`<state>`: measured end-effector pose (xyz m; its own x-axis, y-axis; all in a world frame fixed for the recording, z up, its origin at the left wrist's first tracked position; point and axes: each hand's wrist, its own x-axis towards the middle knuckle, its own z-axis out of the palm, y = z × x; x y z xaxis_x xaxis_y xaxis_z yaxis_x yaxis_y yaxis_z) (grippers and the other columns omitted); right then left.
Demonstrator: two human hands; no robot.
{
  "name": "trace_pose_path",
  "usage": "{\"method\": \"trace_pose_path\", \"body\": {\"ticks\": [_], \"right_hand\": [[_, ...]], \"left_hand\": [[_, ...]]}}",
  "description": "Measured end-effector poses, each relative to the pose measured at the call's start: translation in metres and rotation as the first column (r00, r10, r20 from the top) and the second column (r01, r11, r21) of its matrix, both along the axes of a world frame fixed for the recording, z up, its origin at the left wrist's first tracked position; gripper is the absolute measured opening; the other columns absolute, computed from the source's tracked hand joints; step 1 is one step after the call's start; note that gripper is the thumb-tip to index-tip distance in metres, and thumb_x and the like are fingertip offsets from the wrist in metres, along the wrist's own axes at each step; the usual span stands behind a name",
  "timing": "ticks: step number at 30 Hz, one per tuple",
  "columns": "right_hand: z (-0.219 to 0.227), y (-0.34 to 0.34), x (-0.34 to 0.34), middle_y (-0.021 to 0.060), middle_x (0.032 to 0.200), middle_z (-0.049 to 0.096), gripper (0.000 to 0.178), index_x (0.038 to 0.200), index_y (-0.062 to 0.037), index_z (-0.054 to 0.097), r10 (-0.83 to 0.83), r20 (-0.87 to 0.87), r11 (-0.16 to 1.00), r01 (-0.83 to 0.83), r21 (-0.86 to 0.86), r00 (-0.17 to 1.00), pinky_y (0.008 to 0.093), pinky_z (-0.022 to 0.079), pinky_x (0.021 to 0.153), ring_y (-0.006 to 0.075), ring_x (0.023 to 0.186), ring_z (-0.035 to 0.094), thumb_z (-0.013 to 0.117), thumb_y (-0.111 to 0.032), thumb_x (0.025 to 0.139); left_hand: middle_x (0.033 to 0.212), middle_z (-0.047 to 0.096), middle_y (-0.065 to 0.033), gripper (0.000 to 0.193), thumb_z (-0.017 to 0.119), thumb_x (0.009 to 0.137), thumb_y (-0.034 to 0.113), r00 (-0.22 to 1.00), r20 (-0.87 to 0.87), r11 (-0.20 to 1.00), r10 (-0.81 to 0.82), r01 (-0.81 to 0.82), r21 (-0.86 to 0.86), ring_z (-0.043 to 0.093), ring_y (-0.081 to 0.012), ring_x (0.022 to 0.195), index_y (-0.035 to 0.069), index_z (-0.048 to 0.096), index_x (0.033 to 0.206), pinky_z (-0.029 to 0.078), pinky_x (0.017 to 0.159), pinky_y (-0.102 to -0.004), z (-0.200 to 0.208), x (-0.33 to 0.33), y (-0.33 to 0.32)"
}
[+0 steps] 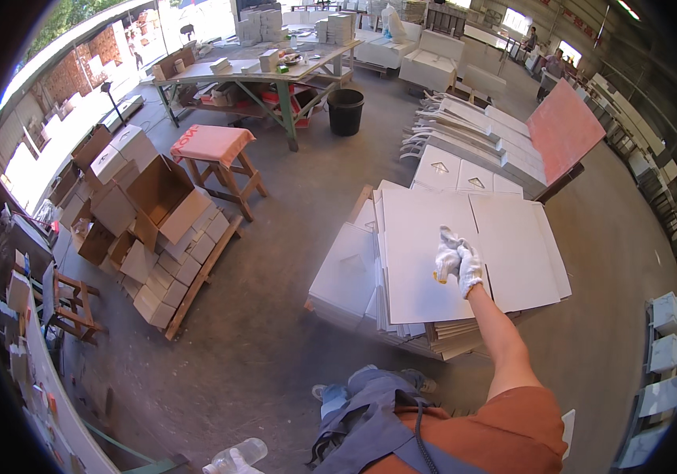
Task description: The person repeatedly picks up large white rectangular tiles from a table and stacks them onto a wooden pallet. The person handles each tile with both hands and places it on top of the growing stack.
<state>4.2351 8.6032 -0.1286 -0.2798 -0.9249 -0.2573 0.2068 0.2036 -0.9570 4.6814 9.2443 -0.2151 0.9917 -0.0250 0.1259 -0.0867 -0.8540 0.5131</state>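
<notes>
My right hand (471, 272), in a white knitted glove, reaches over a stack of flat white cardboard sheets (516, 251). Its fingers are closed on what looks like a loose white glove (446, 251) with a yellow hem, held above the top sheet. At the lower edge, my left hand (239, 460), seen only in part and apparently white-gloved, is around a clear plastic bottle (253, 449). The forearm behind it is out of view. White boxes (344, 272) stand beside and beneath the sheets.
Left, a pallet (204, 274) bears cartons and an open brown box (163, 193). Behind stand a wooden stool (216, 150) with a pink cover, a workbench (231, 71) and a black bin (345, 110). A reddish board (566, 130) leans at the right; people are far back.
</notes>
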Motion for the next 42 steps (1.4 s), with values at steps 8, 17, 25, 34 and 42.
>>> {"method": "trace_pose_path", "body": {"ticks": [8, 17, 25, 34, 42], "right_hand": [[0.009, 0.081, 0.222, 0.0046, 0.113, 0.065, 0.027, 0.129, -0.0097, 0.06, 0.274, 0.132, 0.959, -0.282, 0.039, 0.952, 0.0302, 0.06, 0.074, 0.0148, 0.094, 0.066, 0.058, -0.015, 0.103], [-0.059, 0.097, 0.438, 0.0082, 0.117, 0.068, 0.031, 0.132, -0.0085, 0.06, 0.589, 0.162, 0.776, -0.61, 0.162, 0.792, 0.0354, 0.059, 0.081, 0.0202, 0.097, 0.068, 0.058, -0.011, 0.102], [-0.143, 0.078, 0.685, 0.0055, 0.093, 0.071, 0.038, 0.133, -0.0046, 0.065, 0.855, 0.294, 0.394, -0.904, 0.166, 0.427, 0.0335, 0.057, 0.066, 0.0186, 0.076, 0.068, 0.054, -0.031, 0.107], [-0.107, 0.172, 0.982, 0.0079, 0.139, 0.063, 0.053, 0.135, 0.0008, 0.057, 0.968, 0.166, -0.198, -0.979, 0.051, -0.187, 0.0308, 0.055, 0.083, 0.0137, 0.1, 0.065, 0.072, -0.032, 0.095], [-0.144, 0.354, 1.145, 0.001, 0.109, 0.066, 0.041, 0.135, -0.0057, 0.059, 0.969, 0.091, -0.237, -0.967, 0.088, -0.23, 0.0299, 0.055, 0.079, 0.0143, 0.091, 0.066, 0.063, -0.008, 0.094]], "left_hand": [[0.145, 0.047, -0.0168, 0.078, 0.073, 0.087, 0.016, 0.964, -0.245, 0.942, 0.102, -0.172, -0.288, 0.05, -0.0326, 0.13, 0.006, 0.033, 0.153, 0.042, 0.112, -0.05, 0.073, 0.111, 0.019], [0.131, 0.056, -0.0124, 0.084, 0.088, 0.071, -0.003, 0.846, -0.241, 0.557, 0.475, -0.501, -0.662, 0.058, -0.0267, 0.119, 0.001, 0.043, 0.142, 0.051, 0.105, -0.0434, 0.047, 0.174, -0.014], [0.125, 0.056, -0.009, 0.083, 0.093, 0.068, 0.007, 0.719, -0.16, 0.55, 0.677, -0.638, -0.539, 0.058, -0.0245, 0.114, 0.005, 0.042, 0.135, 0.052, 0.099, -0.0402, 0.04, 0.297, -0.016], [0.117, 0.056, -0.0029, 0.071, 0.086, 0.072, -0.004, 0.681, -0.132, 0.291, 0.72, -0.468, -0.834, 0.058, -0.0183, 0.11, 0.011, 0.044, 0.128, 0.054, 0.098, -0.0365, 0.03, 0.401, -0.004], [0.124, 0.053, -0.0042, 0.077, 0.089, 0.072, 0.003, 0.606, -0.104, 0.311, 0.788, -0.538, -0.784, 0.056, -0.0189, 0.114, 0.01, 0.044, 0.134, 0.052, 0.099, -0.0379, 0.011, 0.556, 0.147]]}}
